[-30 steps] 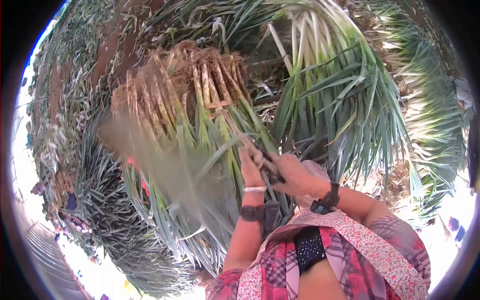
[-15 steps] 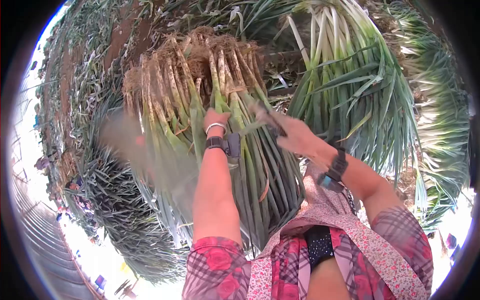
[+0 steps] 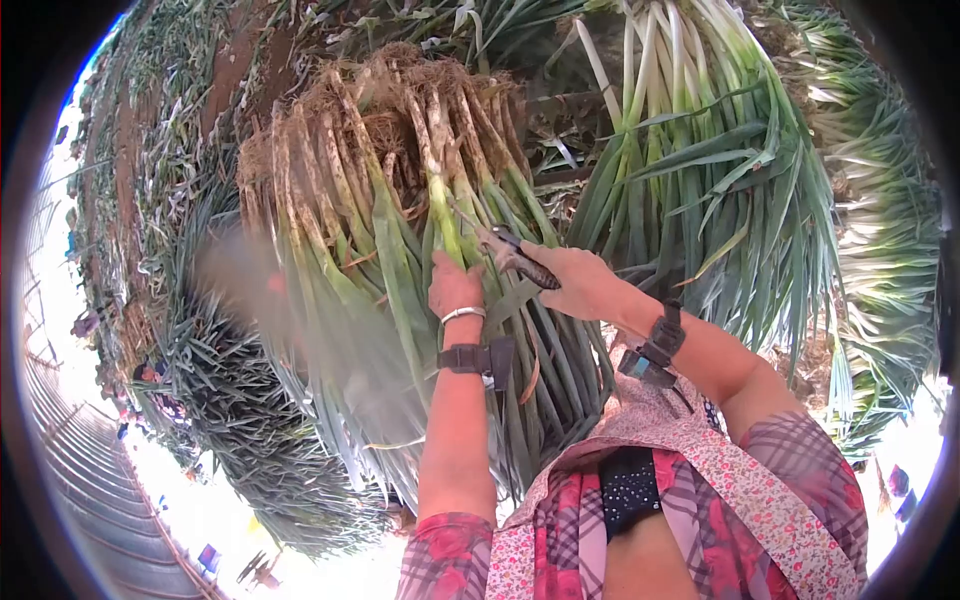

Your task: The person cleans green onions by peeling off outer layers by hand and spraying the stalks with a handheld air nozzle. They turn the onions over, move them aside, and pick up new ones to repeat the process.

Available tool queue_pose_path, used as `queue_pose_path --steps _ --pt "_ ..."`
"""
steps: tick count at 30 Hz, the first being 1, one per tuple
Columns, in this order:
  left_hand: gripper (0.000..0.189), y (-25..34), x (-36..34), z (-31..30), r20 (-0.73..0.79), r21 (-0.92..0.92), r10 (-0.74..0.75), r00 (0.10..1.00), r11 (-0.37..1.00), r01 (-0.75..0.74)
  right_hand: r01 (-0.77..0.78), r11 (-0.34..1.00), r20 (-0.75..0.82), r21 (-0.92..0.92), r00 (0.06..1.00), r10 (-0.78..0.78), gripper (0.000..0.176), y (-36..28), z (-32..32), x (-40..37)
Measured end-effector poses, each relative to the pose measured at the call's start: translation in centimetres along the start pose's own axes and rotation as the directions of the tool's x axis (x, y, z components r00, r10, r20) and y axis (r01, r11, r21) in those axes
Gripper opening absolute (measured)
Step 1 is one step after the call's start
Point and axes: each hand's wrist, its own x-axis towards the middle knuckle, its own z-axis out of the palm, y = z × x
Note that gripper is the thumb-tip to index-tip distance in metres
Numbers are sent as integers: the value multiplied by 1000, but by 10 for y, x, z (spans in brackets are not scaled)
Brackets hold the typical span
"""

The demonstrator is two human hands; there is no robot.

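Note:
In the head view, my left hand (image 3: 457, 286) is closed around the green part of one green onion (image 3: 441, 205) within a large pile. The onion's brown, soil-caked root end points away from me. My right hand (image 3: 583, 283) grips a dark-handled knife (image 3: 524, 262), its fingers wrapped round the handle. The knife's tip lies close beside the held stalk, just above and right of my left fingers. Around both hands the unpeeled green onions (image 3: 390, 225) lie side by side, roots at the far end and leaves toward me.
At the right lies a bundle of peeled green onions (image 3: 715, 165) with white stems. Beyond it runs a long row of more white-stemmed onions (image 3: 875, 230). Heaped leaves and trimmings (image 3: 165, 150) cover the ground at the left. A pale blur (image 3: 300, 310) hides part of the pile.
My left hand has moved right and nearer to me along the onions. My right hand has shifted slightly, and the knife shows more sharply now beside the held stalk.

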Motion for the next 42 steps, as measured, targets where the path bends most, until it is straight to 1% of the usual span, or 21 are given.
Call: queue_pose_path --steps 3,4,6,8,11,14,17,19,22,25,27,28,30,32,34,35,36,37,38,40,42 --pt "53 -1 -7 -6 45 -17 -27 999 999 28 41 999 -30 11 999 -40 69 6 -1 17" --pt "53 -2 -11 -8 41 -13 -30 999 999 30 40 999 -32 -17 999 -41 70 6 -2 22" --pt "52 -4 -21 -10 96 -51 -48 994 997 53 40 998 -34 -41 999 -42 71 7 -6 31" --pt "51 -7 -33 -11 90 -31 -18 996 999 21 -4 998 -1 -66 1000 4 73 7 -10 42" --pt "51 -10 -47 -12 155 -61 -40 987 997 50 39 994 -37 -106 998 -43 72 14 -8 56" --pt "50 -17 -61 -9 173 -102 -22 985 994 41 72 988 -64 -139 995 -81 72 19 -10 69" --pt "49 -22 -72 -8 164 -125 -14 986 992 35 61 988 -44 -139 997 -68 72 18 -17 82" --pt "49 -24 -81 -8 169 -127 -15 985 991 37 93 978 -19 -188 995 -98 71 22 -20 93" --pt "48 -26 -94 -9 190 -153 -42 981 986 72 112 976 -20 -187 993 -118 70 30 -21 110" --pt "46 -28 -100 -9 159 -167 -37 987 984 64 133 975 -47 -179 988 -144 70 34 -21 121" --pt "43 -28 -104 -9 118 -250 19 993 968 11 136 980 -18 -146 990 -140 69 29 -25 115" --pt "43 -27 -107 -10 119 -248 19 993 969 11 136 984 9 -116 991 -135 68 26 -28 111" --pt "42 -25 -115 -14 82 -332 12 997 943 16 126 984 -19 -122 991 -129 67 30 -27 108" --pt "41 -25 -126 -12 74 -328 12 997 944 13 122 984 -53 -127 990 -130 66 31 -28 104" --pt "41 -26 -138 -9 68 -323 11 998 946 12 132 987 -4 -93 991 -133 65 21 -38 96" --pt "41 -26 -143 -7 106 -267 -4 994 963 32 129 988 -8 -89 991 -131 65 25 -37 95" --pt "42 -27 -150 -4 142 -209 -22 990 977 52 165 984 -27 -69 985 -167 69 28 -35 95" --pt "42 -28 -156 -1 140 -209 -19 990 977 48 202 978 -48 -47 978 -204 74 30 -32 96" --pt "42 -27 -159 2 138 -203 -16 990 978 44 202 979 -54 -43 978 -204 74 32 -30 96" --pt "39 -22 -167 1 130 -181 -86 988 977 109 121 991 39 -57 992 -118 73 32 -26 91" --pt "40 -24 -168 4 127 -187 -92 988 976 115 130 990 54 -48 990 -127 73 33 -20 84"
